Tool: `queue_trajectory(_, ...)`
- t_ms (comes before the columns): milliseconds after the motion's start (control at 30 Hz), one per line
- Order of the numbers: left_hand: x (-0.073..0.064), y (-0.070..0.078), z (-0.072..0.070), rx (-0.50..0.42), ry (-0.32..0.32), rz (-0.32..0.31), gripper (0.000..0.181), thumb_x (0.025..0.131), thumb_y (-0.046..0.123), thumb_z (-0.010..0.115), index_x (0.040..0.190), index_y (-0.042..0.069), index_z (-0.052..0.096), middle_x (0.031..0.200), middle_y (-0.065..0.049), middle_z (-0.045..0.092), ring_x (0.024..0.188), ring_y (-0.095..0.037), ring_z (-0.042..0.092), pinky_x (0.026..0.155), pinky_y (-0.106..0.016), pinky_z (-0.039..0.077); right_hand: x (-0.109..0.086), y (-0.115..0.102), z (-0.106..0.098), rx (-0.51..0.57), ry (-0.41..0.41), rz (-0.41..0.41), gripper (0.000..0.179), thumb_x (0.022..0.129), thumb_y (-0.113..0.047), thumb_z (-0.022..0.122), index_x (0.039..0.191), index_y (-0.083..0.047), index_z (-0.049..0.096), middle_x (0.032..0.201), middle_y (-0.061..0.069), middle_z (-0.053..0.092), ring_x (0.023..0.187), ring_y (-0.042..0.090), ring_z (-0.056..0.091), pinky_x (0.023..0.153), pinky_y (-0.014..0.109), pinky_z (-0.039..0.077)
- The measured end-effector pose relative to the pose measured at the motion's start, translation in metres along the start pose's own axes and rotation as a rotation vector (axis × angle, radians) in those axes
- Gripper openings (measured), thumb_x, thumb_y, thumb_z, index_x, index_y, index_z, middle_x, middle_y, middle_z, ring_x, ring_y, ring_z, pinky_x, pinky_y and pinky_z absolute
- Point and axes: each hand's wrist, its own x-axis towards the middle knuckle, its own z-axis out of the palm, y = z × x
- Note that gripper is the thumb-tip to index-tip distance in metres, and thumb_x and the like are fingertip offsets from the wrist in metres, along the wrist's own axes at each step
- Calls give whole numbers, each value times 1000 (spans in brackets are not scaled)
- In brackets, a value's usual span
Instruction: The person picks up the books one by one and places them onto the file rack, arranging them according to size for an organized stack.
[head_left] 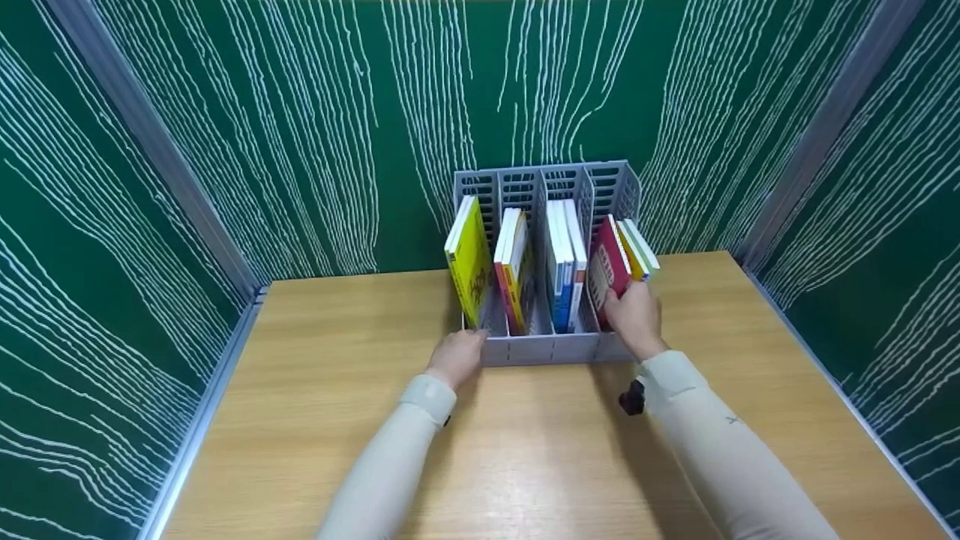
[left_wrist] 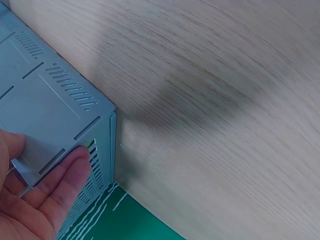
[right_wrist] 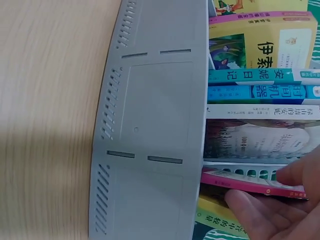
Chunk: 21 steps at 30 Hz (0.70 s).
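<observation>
A grey book rack (head_left: 553, 351) with upright dividers stands at the back of the table. My left hand (head_left: 456, 358) grips its front left corner, thumb on the front panel (left_wrist: 45, 105) and fingers round the slotted side. At the rightmost compartment, my right hand (head_left: 637, 319) pinches a red book (head_left: 609, 264) between thumb and fingers; its pinkish-red spine (right_wrist: 250, 184) shows in the right wrist view. Beside it lean a yellow book (head_left: 631, 251) and a green-and-white book (head_left: 642, 246). The lower parts of these books are hidden.
Further left in the rack are a lime-yellow book (head_left: 469, 262), a red-and-yellow group of books (head_left: 512, 270) and blue-and-white books (head_left: 564, 262). Green walls with white streaks (head_left: 420, 90) enclose the wooden table (head_left: 337, 390). A black device (head_left: 632, 397) hangs under my right wrist.
</observation>
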Motion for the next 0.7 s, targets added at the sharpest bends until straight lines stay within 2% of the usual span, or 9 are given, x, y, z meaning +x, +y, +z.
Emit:
queue_trajectory(133,1,0,1,-9,4,-5,27,108,2,54,122,3,76,104,-18,81,92,-34,80,79,-48,67,-5,4,-4,-58,53,-10,38,106,-18,61,120,14,73,116,34,76,99,44,79,75,51,65)
queue_trajectory(200,1,0,1,-14,-4,-10,28,108,3,53,125,2,76,106,-18,81,94,-35,80,80,-48,68,-7,6,-7,-94,66,-7,38,107,-22,61,112,12,77,108,31,79,89,39,78,65,42,60)
queue_trajectory(300,1,0,0,-14,-24,-18,29,110,3,52,128,2,74,111,-18,81,97,-34,80,82,-47,68,-10,8,-11,-128,73,8,40,108,-26,60,104,9,79,99,27,81,78,30,74,57,32,50)
queue_trajectory(400,1,-1,0,-14,-31,-21,30,111,4,51,132,2,73,113,-17,81,98,-33,80,83,-47,68,-12,9,-16,-127,86,2,42,109,-28,58,99,6,80,95,24,81,74,27,70,55,28,45)
queue_trajectory(533,-1,-6,1,-21,-4,-23,29,111,4,50,129,1,73,114,-17,79,100,-34,79,85,-47,67,-15,8,-18,-108,121,-54,42,108,-27,59,94,6,81,91,23,81,73,27,68,56,28,43)
queue_trajectory(633,-6,-10,3,-4,16,-8,24,111,8,54,126,-2,70,112,-18,77,97,-35,78,82,-47,67,-19,6,-19,-78,130,-91,40,108,-25,61,95,6,82,90,23,80,72,27,66,56,28,42)
queue_trajectory(700,-10,-12,4,7,10,-3,25,112,12,57,130,-3,67,117,-19,74,98,-35,78,83,-47,67,-22,4,-20,-49,130,-107,38,108,-23,62,97,7,82,91,24,80,71,27,65,56,29,42)
